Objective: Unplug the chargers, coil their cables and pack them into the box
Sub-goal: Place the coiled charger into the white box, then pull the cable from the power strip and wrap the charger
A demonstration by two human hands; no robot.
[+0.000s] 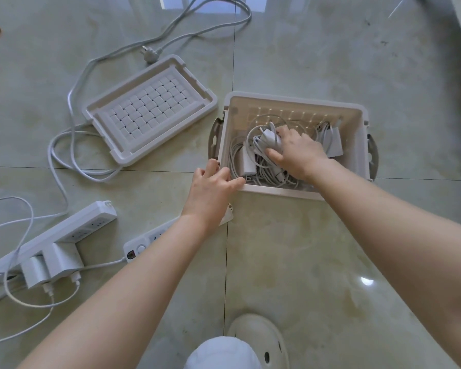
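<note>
One box (293,191), one lid (149,110), two power strips (64,235), five chargers (246,162).

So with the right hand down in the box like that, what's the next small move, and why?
Probably release the coiled charger and lift the right hand out of the box, which the left hand steadies at its rim. The bundle already sits among the others, and two chargers remain plugged into the power strip.

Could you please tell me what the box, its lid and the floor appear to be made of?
Box: probably moulded plastic, cream, matte; light glows through its perforated wall.
Lid: seemingly the same plastic, with a moulded woven pattern.
Floor: likely polished tile, marbled and glossy, with grout lines and reflections.
</note>
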